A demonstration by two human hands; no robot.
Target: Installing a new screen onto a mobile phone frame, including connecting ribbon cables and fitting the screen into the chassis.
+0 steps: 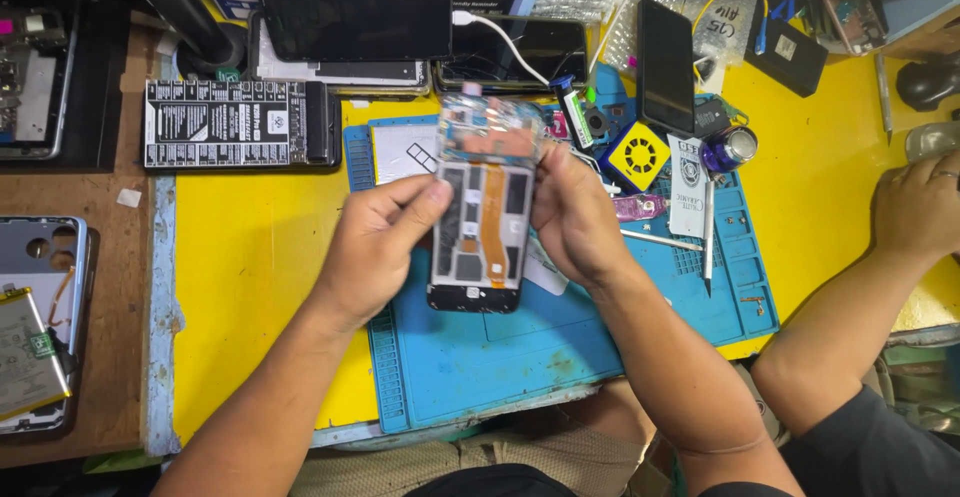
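Note:
I hold an opened phone with its back cover off, so its circuit board, orange flex cable and black frame show. My left hand grips its left edge, thumb pressed on the inner frame. My right hand grips the right edge near the top. The phone hovers over a blue work mat on the yellow table.
Another person's arm and hand rest at the right. Tweezers, a small yellow and blue box, a little bottle and a black phone lie on the mat's far side. Other phones and a black board sit behind; an opened phone is at left.

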